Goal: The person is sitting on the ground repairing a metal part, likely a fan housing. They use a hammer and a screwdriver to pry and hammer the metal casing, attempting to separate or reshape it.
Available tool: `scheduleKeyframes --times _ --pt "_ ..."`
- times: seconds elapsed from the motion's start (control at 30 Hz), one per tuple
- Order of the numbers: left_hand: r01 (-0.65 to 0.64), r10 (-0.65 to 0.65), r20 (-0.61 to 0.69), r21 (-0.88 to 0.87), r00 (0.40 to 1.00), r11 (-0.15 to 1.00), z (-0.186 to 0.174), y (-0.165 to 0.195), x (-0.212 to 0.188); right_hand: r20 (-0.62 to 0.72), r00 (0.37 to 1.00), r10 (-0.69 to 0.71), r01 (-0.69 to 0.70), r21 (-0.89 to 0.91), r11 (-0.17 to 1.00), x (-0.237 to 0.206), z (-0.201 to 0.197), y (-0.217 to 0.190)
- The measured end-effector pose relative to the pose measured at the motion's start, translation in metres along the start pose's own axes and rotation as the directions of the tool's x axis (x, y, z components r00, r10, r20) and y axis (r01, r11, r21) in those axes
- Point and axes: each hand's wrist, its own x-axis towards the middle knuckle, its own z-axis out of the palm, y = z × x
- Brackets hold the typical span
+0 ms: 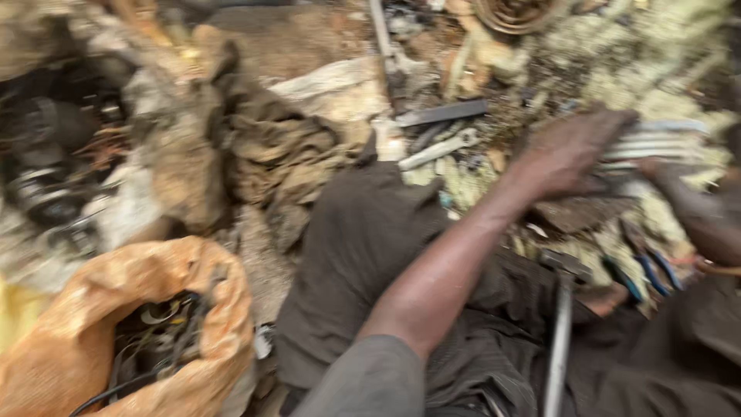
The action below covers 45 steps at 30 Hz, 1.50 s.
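The picture is smeared by motion. My left hand [575, 150] reaches out to the upper right and lies over a bundle of pale grey metal strips [664, 139], fingers curled on it. My right hand [668, 181] comes in from the right edge and meets the same bundle from below; its grip is too blurred to read. A hammer with a metal handle [559, 332] rests across my lap, its head close to my left forearm. Blue-handled pliers [648, 270] lie just below my right hand.
An orange sack [69, 340] holding dark wires and scrap gapes at the lower left. Dirty rags [270, 154] are heaped at the middle left. A wrench [440, 148] and a dark flat bar [444, 113] lie on the littered ground ahead.
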Motion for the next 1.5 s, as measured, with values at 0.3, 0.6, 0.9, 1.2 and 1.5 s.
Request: scheduleKeyframes --times 0.3,0.6,0.9,1.2,1.5 --pt "0.232 -0.228 0.055 -0.093 0.972 0.968 -0.042 0.014 -0.038 -0.163 0.967 0.195 -0.168 0.163 0.972 -0.007 0.023 0.011" --pt "0.000 0.013 -0.127 0.101 0.992 0.995 -0.037 0.073 -0.039 -0.356 0.799 0.485 -0.370 0.345 0.862 -0.030 0.023 0.003" --pt "-0.045 0.087 -0.206 0.202 0.975 0.978 -0.047 0.081 -0.032 -0.471 0.870 0.145 -0.129 0.066 0.989 -0.025 0.022 -0.003" --pt "0.064 -0.052 -0.081 0.153 0.995 0.986 -0.047 0.086 -0.037 -0.448 0.746 0.493 -0.386 0.313 0.868 -0.016 0.027 0.022" --pt "0.101 -0.094 -0.053 0.154 0.994 0.983 -0.050 0.089 -0.037 -0.269 0.730 0.629 -0.461 0.486 0.743 -0.018 0.032 0.014"
